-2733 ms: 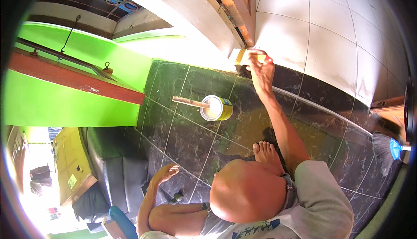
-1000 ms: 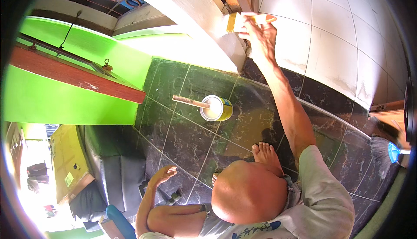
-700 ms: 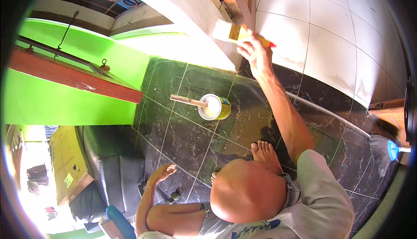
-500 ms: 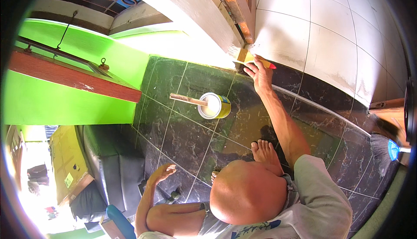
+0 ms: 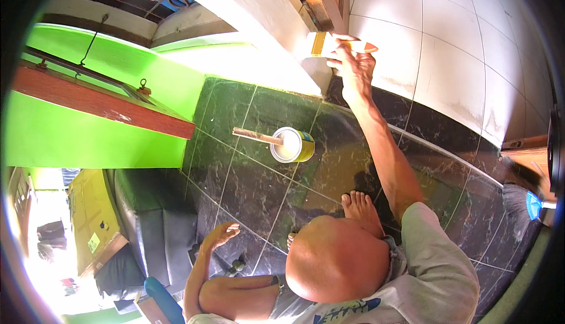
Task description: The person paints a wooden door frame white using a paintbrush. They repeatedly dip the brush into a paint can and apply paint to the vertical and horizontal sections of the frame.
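Observation:
My right hand (image 5: 356, 74) is closed around the handle of a flat paintbrush (image 5: 318, 44). The brush's pale bristles rest against the side of a white door frame (image 5: 282, 27), a little above its foot. My left hand (image 5: 221, 234) hangs beside my left knee, holding nothing, its fingers stretched out. On the dark tiles between my hands and the wall stands a paint can (image 5: 303, 146) with whitish paint inside. A wooden stick (image 5: 257, 135) leans in the can, its outer end sticking out to the left.
An orange-brown door (image 5: 333, 0) meets the frame near the brush. White wall tiles (image 5: 388, 47) rise at the right. A red-brown wooden ledge (image 5: 106, 106) juts from the green wall. A black padded seat (image 5: 150, 224) stands at left, a blue-headed broom (image 5: 529, 205) at right.
My right hand has moved the paintbrush up along the door frame, away from the floor, and turned its handle nearly level. My left hand and the can have stayed in place.

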Demonstrator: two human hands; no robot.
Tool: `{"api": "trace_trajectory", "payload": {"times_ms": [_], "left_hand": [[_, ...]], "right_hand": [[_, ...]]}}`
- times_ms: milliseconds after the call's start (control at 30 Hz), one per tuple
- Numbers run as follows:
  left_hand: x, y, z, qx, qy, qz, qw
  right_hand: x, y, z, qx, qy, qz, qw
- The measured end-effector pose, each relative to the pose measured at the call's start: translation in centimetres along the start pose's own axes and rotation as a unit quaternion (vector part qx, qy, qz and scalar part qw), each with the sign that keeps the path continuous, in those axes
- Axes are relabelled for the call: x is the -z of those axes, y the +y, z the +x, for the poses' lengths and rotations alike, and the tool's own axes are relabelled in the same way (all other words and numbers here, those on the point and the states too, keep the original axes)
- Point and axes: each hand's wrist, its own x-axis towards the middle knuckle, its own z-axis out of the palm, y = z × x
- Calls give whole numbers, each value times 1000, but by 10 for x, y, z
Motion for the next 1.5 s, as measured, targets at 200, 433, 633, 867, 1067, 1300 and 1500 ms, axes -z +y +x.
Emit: {"api": "trace_trajectory", "payload": {"times_ms": [200, 433, 633, 867, 1067, 1300, 1500], "left_hand": [[-5, -12, -6, 7, 1, -28, 1000], [7, -13, 3, -2, 3, -17, 1000], [7, -4, 15, 2, 33, -31, 999], [7, 7, 28, -62, 57, -25, 996], [3, 6, 29, -72, 70, -47, 994], [7, -5, 16, -49, 61, -10, 997], [3, -9, 14, -36, 55, -14, 998]], "right_hand": [[5, 4, -10, -143, 20, 140, 980], [68, 66, -18, -140, 125, -25, 982], [-29, -41, 21, -43, 7, -85, 995], [-138, -181, 56, 108, -124, -40, 986], [-114, -167, 44, 231, -104, 33, 967], [-79, -74, 0, 282, -128, -142, 940], [-72, -73, -4, 290, -116, -149, 938]]}}
